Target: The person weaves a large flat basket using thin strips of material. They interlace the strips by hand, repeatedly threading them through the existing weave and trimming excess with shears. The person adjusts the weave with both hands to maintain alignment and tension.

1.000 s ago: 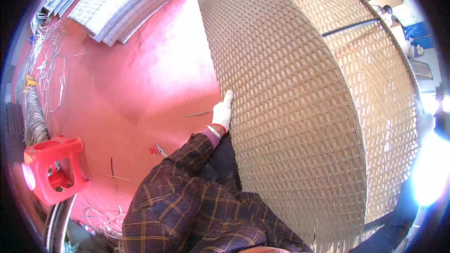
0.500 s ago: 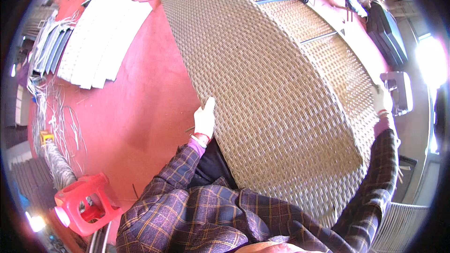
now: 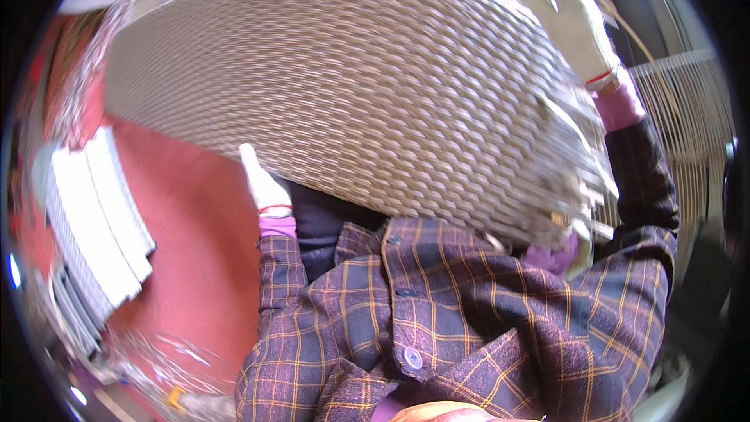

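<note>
A large woven wicker panel (image 3: 375, 94) with a curved edge fills the upper middle of the view, tilted over my chest. My left hand (image 3: 264, 181), in a white glove, presses against its lower left edge with the fingers pointing up. My right hand (image 3: 570, 19), also gloved in white, lies on the panel's upper right edge, fingers curled over it. Loose strand ends (image 3: 582, 164) stick out of the panel's right side near my right sleeve. Both sleeves are dark plaid with pink cuffs.
The floor (image 3: 195, 266) is red. Flat white woven panels (image 3: 94, 234) lie stacked on it at the left. Loose strands and a small yellow object (image 3: 176, 398) lie at the lower left. A wire frame (image 3: 687, 133) stands at the right.
The view has swung left and the panel has tipped from upright toward lying across me. My right hand has come into view on its upper right edge. The red crate has left the view.
</note>
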A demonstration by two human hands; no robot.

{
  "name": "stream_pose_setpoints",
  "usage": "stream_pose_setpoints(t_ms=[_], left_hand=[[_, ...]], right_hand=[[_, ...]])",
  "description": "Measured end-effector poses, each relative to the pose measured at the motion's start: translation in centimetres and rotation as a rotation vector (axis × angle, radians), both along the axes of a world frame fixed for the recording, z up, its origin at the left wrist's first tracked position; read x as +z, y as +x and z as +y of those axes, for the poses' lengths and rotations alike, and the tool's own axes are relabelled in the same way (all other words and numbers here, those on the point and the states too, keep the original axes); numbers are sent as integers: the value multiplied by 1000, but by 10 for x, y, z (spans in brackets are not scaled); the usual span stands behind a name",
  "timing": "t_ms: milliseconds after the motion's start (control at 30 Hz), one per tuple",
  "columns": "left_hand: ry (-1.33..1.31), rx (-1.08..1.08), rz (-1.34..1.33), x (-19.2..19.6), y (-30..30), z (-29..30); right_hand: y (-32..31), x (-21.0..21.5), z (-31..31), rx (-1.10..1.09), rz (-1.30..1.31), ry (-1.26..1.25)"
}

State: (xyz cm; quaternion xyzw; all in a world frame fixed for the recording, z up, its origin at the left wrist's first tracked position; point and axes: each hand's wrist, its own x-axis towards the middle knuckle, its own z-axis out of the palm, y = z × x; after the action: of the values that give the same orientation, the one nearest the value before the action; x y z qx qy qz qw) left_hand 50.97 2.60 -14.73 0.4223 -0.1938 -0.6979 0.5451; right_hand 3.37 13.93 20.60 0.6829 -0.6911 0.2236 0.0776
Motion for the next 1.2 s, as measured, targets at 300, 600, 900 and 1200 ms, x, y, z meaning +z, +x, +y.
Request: stream_pose_setpoints(t_ms=[300, 600, 900, 1200], left_hand=[[136, -121, 90, 15, 7, -18], [127, -188, -31, 23, 0, 3], [11, -249, -121, -18, 3, -23], [276, -198, -136, -28, 22, -32]], right_hand=[[53, -68, 193, -333, -96, -126], [82, -75, 274, -493, -81, -366], [132, -89, 288, -280, -192, -259], [147, -162, 253, -197, 21, 14]])
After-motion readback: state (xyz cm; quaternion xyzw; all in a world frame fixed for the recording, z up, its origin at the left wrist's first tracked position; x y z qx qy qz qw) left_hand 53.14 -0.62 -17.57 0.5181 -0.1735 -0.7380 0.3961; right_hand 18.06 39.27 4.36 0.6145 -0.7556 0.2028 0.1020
